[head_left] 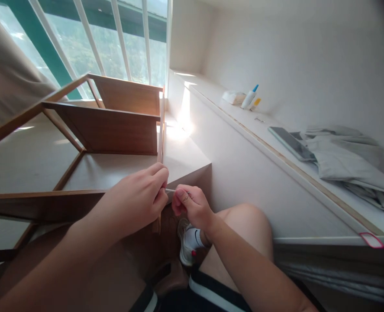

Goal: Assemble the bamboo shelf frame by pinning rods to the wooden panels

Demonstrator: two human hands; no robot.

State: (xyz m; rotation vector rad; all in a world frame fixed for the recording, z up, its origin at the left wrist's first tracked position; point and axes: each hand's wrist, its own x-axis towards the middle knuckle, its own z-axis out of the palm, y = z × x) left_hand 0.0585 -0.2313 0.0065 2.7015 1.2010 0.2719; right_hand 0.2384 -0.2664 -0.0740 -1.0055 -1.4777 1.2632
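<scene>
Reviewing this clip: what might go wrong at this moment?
The right hand holds a thin metal rod whose far end meets the left hand; if it slipped, it could jab those fingers.

The left hand is closed at the wooden post of the shelf frame; pushing there might shift the frame.

The shoe is near the post's lower end, so a shift could bump that foot.

So there's a white ledge (204, 89) along the wall with a white packet (233, 97), a blue-tipped bottle (249, 99) and a yellow-topped one (255, 105) bunched together. Nearer, a phone or tablet (291, 143) lies against some rumpled grey cloth (350, 156). Pink-edged sticker (372, 240) on the ledge's edge, barred window (135, 56) behind, beige-ish curtain (13, 56) left.
</scene>
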